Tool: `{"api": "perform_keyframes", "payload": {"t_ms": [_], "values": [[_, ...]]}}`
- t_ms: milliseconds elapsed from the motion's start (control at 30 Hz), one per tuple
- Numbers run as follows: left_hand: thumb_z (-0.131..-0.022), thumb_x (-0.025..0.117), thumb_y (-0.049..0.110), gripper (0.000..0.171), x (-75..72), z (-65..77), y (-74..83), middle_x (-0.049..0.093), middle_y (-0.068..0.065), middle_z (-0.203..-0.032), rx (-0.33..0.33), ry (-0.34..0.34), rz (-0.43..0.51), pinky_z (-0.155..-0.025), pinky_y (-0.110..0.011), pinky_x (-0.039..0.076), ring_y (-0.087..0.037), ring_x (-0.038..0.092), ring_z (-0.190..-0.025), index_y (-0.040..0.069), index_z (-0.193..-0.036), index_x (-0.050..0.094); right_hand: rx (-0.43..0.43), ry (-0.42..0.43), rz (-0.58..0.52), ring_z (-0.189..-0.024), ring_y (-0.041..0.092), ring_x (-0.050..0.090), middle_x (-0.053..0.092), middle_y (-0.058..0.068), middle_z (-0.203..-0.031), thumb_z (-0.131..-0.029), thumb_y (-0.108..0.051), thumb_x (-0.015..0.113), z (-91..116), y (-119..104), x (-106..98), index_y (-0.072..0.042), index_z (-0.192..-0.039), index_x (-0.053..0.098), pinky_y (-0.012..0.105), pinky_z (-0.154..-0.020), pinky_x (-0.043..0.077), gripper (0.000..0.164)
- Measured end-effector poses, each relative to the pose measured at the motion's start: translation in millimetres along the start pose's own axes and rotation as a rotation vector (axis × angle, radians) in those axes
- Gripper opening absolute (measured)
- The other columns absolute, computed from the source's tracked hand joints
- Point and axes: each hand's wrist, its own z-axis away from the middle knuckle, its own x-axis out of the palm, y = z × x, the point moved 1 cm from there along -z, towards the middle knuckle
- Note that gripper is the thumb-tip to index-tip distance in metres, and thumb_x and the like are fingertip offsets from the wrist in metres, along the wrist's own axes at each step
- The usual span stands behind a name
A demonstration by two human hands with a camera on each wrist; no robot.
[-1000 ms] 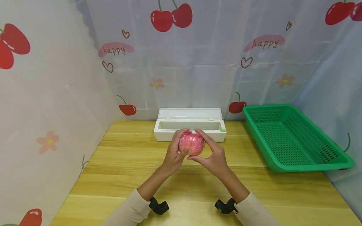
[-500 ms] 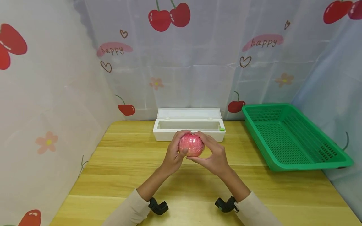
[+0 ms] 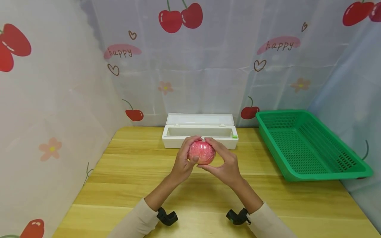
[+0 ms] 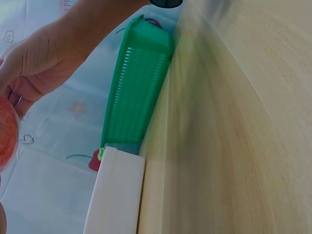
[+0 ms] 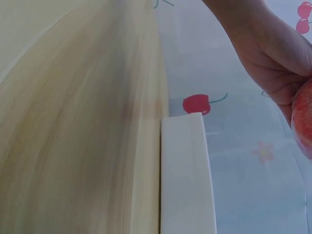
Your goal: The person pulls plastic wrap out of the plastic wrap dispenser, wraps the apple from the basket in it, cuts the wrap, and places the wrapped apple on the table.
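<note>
A red apple (image 3: 203, 152), wrapped in shiny clear film, is held above the table in front of the box. My left hand (image 3: 182, 163) grips its left side, thumb across the front and fingers over the top. My right hand (image 3: 227, 165) curves round the right side, fingertips at the top and thumb at the underside. Past the apple, the left wrist view catches the right hand (image 4: 44, 63) and part of the apple (image 4: 6, 129). Likewise, the left hand (image 5: 273, 58) shows in the right wrist view beside the apple's edge (image 5: 304, 117).
Behind the hands a long white box (image 3: 171, 143) stands with its lid raised and a small green piece (image 3: 234, 136) at its right end. At the right sits a green plastic basket (image 3: 282, 158). A printed curtain (image 3: 202, 72) encloses the wooden table (image 3: 134, 185).
Both hands keep hold of the apple in nearly the same place. The right fingertips sit slightly lower at its top than a second ago.
</note>
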Motion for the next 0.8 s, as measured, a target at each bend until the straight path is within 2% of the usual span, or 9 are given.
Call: {"api": "perform_keyframes", "payload": {"t_ms": [200,300,500,667,800], "values": [[-0.102,0.040,0.063,0.072,1.5,0.8,-0.1,0.055,-0.014,-0.133,0.004,-0.016,-0.023,-0.097,-0.040,0.055,-0.027,0.057,-0.120,0.004,-0.142,0.049,-0.013,0.008,0.027,-0.119,0.034,0.063,0.068,0.017,-0.128,-0.057,-0.007,0.101,1.6,0.1,-1.9,0.001,-0.132,0.064,0.025,-0.102,0.049,0.084],[-0.101,0.043,0.064,0.077,2.1,0.8,-0.8,0.054,-0.015,-0.134,-0.003,-0.008,0.013,-0.098,-0.038,0.055,-0.027,0.057,-0.121,0.001,-0.143,0.046,-0.022,0.009,0.016,-0.119,0.034,0.063,0.068,0.017,-0.128,-0.058,-0.008,0.100,1.4,0.5,-2.2,0.002,-0.133,0.064,0.026,-0.103,0.049,0.083],[-0.097,0.047,0.067,0.089,1.8,0.2,-3.1,0.045,-0.025,-0.145,0.045,0.007,0.072,-0.105,-0.038,0.051,-0.038,0.047,-0.132,-0.005,-0.148,0.037,0.008,0.037,-0.037,-0.119,0.033,0.063,0.067,0.018,-0.130,-0.062,-0.011,0.099,0.5,2.2,-0.7,0.002,-0.135,0.061,0.027,-0.101,0.050,0.083],[-0.100,0.045,0.063,0.083,0.8,0.2,-2.2,0.044,-0.023,-0.147,0.056,-0.031,0.021,-0.105,-0.040,0.051,-0.034,0.049,-0.131,-0.004,-0.148,0.039,0.044,0.052,-0.090,-0.120,0.033,0.063,0.064,0.019,-0.133,-0.058,0.001,0.097,0.3,3.3,-0.7,0.003,-0.139,0.058,0.028,-0.099,0.052,0.090],[-0.101,0.041,0.062,0.079,0.5,-0.4,-0.9,0.044,-0.021,-0.144,0.047,-0.040,-0.017,-0.103,-0.041,0.052,-0.030,0.051,-0.128,-0.002,-0.148,0.040,0.048,0.030,-0.083,-0.126,0.033,0.060,0.061,0.018,-0.139,-0.065,-0.006,0.096,0.1,3.5,-1.0,0.002,-0.142,0.056,0.028,-0.100,0.051,0.087]]}}
